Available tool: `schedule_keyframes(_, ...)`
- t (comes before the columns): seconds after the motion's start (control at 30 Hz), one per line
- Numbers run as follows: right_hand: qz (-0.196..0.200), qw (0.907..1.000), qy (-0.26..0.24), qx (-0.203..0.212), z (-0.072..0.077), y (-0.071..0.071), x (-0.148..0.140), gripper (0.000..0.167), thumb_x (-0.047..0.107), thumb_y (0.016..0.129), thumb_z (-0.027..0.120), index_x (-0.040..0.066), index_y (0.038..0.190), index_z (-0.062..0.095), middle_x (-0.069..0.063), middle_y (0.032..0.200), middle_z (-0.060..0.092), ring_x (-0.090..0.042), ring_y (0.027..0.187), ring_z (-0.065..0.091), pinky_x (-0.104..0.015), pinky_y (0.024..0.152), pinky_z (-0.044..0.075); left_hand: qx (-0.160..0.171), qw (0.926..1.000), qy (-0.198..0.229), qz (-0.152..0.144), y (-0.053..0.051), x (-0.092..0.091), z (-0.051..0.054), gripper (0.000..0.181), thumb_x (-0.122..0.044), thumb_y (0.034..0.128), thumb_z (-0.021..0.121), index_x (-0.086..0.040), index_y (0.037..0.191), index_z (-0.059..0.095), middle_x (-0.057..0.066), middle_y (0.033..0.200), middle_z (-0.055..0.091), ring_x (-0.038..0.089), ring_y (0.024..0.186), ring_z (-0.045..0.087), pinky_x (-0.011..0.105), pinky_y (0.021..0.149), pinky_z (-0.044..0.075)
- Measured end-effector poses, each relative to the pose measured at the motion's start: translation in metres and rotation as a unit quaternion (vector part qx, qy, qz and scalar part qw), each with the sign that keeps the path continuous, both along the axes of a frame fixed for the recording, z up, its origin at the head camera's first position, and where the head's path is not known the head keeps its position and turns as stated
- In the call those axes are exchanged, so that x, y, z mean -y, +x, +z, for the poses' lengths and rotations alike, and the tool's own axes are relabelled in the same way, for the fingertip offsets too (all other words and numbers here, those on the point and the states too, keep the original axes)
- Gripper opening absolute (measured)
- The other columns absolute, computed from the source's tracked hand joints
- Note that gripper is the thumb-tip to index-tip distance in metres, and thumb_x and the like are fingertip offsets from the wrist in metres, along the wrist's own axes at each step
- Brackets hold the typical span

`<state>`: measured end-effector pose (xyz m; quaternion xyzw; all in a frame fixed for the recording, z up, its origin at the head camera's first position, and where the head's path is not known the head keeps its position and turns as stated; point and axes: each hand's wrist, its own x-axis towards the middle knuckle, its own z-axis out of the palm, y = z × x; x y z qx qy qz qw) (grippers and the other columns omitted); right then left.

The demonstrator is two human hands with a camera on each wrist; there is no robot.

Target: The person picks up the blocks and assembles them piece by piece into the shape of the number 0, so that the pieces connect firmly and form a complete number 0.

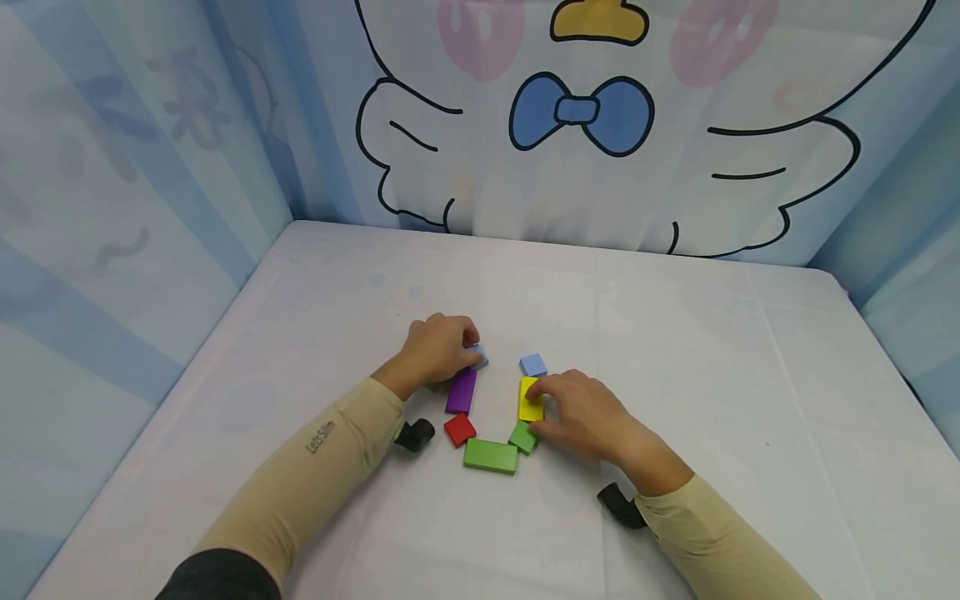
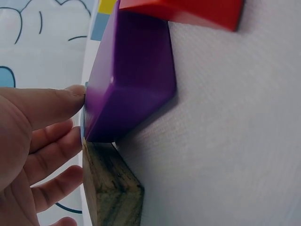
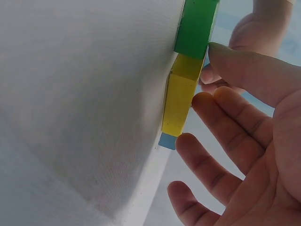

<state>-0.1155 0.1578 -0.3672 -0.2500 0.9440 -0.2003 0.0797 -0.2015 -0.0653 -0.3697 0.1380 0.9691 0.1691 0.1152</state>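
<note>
My left hand (image 1: 438, 346) pinches a light blue block (image 1: 483, 360) between thumb and fingers, at the far end of a purple block (image 1: 461, 392). In the left wrist view a brown, wood-grained block (image 2: 115, 188) shows beyond the purple one. My right hand (image 1: 588, 417) has its fingertips at a yellow block (image 1: 530, 408), with the thumb beside a small green block (image 1: 522, 437). Past the yellow block sits another light blue block (image 1: 533, 364). A red block (image 1: 460, 429) and a long green block (image 1: 490, 456) lie at the near side, making a U shape with the others.
A white cloth-covered table (image 1: 675, 333) carries the blocks. A printed curtain (image 1: 480, 167) stands behind it and others hang at both sides. Black wrist-worn pieces (image 1: 621, 506) stick out near both sleeves.
</note>
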Motion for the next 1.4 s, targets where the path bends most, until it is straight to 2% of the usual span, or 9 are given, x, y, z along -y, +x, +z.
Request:
schedule_keyframes(0.2, -0.001, 1.0, 0.0, 0.0, 0.0, 0.0, 0.0, 0.03, 0.019, 0.085, 0.079, 0.008, 0.111, 0.069, -0.005, 0.11, 0.069, -0.032, 0.108, 0.059, -0.049, 0.094, 0.047, -0.003, 1.0, 0.003, 0.006, 0.0, -0.001, -0.001, 0.031, -0.034, 0.0917, 0.074, -0.012, 0.114, 0.069, -0.002, 0.101, 0.068, 0.019, 0.097, 0.059, 0.043, 0.09, 0.039)
schedule_keyframes(0.37, -0.002, 1.0, 0.003, 0.003, 0.001, 0.0, 0.0, 0.03, 0.019, 0.085, 0.079, 0.008, 0.111, 0.069, -0.006, 0.11, 0.069, -0.032, 0.109, 0.059, -0.049, 0.095, 0.047, 0.003, 0.9999, 0.011, 0.008, 0.001, 0.001, 0.001, 0.037, -0.037, 0.0922, 0.073, -0.011, 0.118, 0.067, -0.001, 0.109, 0.068, 0.02, 0.101, 0.058, 0.044, 0.093, 0.04)
schedule_keyframes(0.53, -0.004, 0.9999, 0.005, 0.008, 0.002, 0.0, 0.001, 0.03, 0.019, 0.085, 0.078, 0.008, 0.112, 0.069, -0.006, 0.111, 0.068, -0.032, 0.11, 0.059, -0.049, 0.096, 0.046, 0.007, 0.9995, 0.03, 0.002, 0.001, 0.013, 0.007, 0.041, -0.037, 0.095, 0.069, -0.012, 0.127, 0.065, 0.001, 0.122, 0.066, 0.024, 0.116, 0.054, 0.046, 0.099, 0.038)
schedule_keyframes(0.73, -0.002, 1.0, 0.005, 0.007, 0.002, 0.0, 0.001, 0.03, 0.019, 0.085, 0.078, 0.008, 0.112, 0.069, -0.007, 0.113, 0.068, -0.033, 0.112, 0.059, -0.05, 0.097, 0.045, 0.018, 0.9977, 0.06, -0.025, 0.001, 0.031, 0.012, 0.043, -0.032, 0.0945, 0.07, -0.012, 0.132, 0.063, 0.003, 0.129, 0.063, 0.027, 0.125, 0.049, 0.048, 0.103, 0.039)
schedule_keyframes(0.97, 0.0, 1.0, 0.003, 0.008, 0.002, 0.0, 0.001, 0.03, 0.018, 0.085, 0.078, 0.007, 0.112, 0.069, -0.007, 0.112, 0.068, -0.034, 0.112, 0.058, -0.05, 0.097, 0.045, 0.051, 0.9944, 0.068, -0.063, 0.005, 0.045, 0.016, 0.049, -0.027, 0.0915, 0.074, -0.011, 0.135, 0.061, 0.005, 0.134, 0.06, 0.027, 0.126, 0.049, 0.046, 0.102, 0.043)
schedule_keyframes(1.17, -0.002, 1.0, 0.003, 0.006, 0.001, 0.0, 0.001, 0.031, 0.018, 0.085, 0.078, 0.007, 0.112, 0.069, -0.006, 0.112, 0.069, -0.033, 0.111, 0.059, -0.05, 0.097, 0.046, 0.084, 0.9929, 0.046, -0.07, 0.007, 0.05, 0.014, 0.057, -0.025, 0.0883, 0.079, -0.013, 0.14, 0.058, 0.006, 0.134, 0.058, 0.026, 0.116, 0.05, 0.043, 0.097, 0.047)
schedule_keyframes(1.4, -0.003, 1.0, 0.002, 0.006, 0.001, 0.001, 0.0, 0.03, 0.018, 0.085, 0.078, 0.007, 0.112, 0.069, -0.006, 0.111, 0.068, -0.032, 0.11, 0.059, -0.049, 0.096, 0.046, 0.084, 0.9924, 0.039, -0.081, 0.008, 0.053, 0.011, 0.059, -0.026, 0.0863, 0.081, -0.013, 0.139, 0.058, 0.007, 0.13, 0.059, 0.026, 0.108, 0.051, 0.041, 0.09, 0.049)
